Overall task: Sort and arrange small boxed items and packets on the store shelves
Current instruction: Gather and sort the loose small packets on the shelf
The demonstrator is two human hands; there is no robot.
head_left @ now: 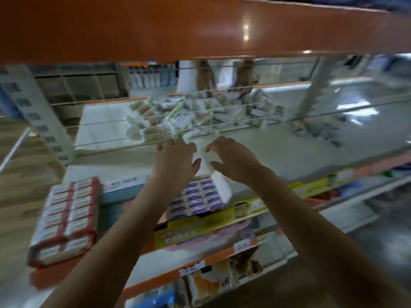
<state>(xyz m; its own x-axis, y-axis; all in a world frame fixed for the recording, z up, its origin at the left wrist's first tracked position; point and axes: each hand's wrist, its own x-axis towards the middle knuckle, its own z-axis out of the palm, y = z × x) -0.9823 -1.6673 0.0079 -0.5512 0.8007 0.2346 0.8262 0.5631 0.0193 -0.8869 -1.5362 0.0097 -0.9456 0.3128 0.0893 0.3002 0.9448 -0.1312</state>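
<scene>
Both my hands reach over the white shelf (pixel 289 152), side by side, with a white packet (pixel 205 155) between them. My left hand (pixel 175 161) has its fingers stretched forward and its thumb against the packet. My right hand (pixel 231 158) curls its fingers and thumb round the packet's right side. Just behind my fingertips, past thin wire rails (pixel 111 142), lies a loose pile of white and green packets (pixel 200 114). Purple and white small boxes (pixel 195 198) stand in rows under my wrists, beside a white box (pixel 221 185). The picture is blurred.
Red and white boxes (pixel 66 214) fill the shelf's left front, with a blue and white carton (pixel 124 187) behind them. An orange shelf board (pixel 200 30) hangs close overhead. Another person's hands (pixel 244 85) touch the pile from the far side. Bagged goods (pixel 211 283) sit on the lower shelf.
</scene>
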